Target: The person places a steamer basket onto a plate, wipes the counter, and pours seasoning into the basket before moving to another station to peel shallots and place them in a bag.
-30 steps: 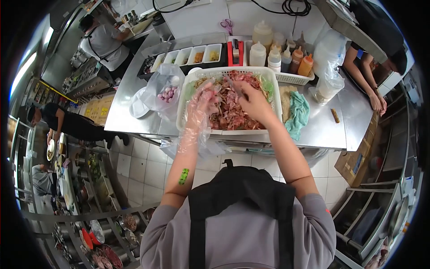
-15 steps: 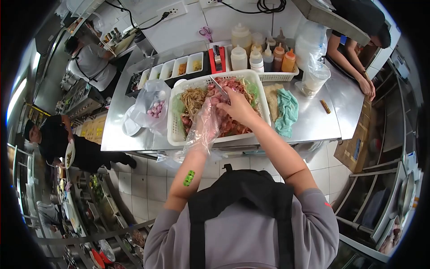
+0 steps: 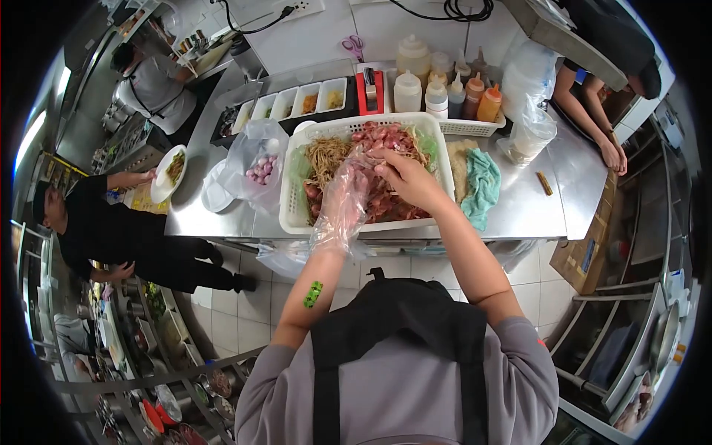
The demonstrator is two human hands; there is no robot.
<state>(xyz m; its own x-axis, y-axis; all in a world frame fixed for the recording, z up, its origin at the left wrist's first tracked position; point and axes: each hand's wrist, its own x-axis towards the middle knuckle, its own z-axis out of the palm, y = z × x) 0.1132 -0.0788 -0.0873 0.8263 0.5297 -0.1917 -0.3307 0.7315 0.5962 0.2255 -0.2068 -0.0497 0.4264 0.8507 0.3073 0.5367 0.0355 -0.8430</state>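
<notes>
A white perforated basket [image 3: 295,215] on the steel counter holds red shallots [image 3: 384,137] with loose skins and a heap of dry, straw-coloured roots or stalks [image 3: 326,157]. Over it, my left hand [image 3: 347,199] wears a clear plastic glove, its fingers closed around what looks like a shallot, mostly hidden. My right hand [image 3: 408,180], bare, meets the left fingertips. It is closed on a small knife, whose blade I can hardly make out now. Left of the basket, a clear plastic bag [image 3: 256,152] contains peeled shallots [image 3: 261,170].
Squeeze bottles [image 3: 407,93] and a tray of white ingredient tubs [image 3: 306,100] line the back. A green cloth [image 3: 482,185] lies right of the basket. At left, a co-worker [image 3: 104,222] holds a plate of food [image 3: 172,174]; another person's hands [image 3: 613,157] rest at the right edge.
My hands stay together above the basket; the knife blade, plain to see before, is now hardly visible. The co-worker at left has come closer and lifted the plate beside the counter.
</notes>
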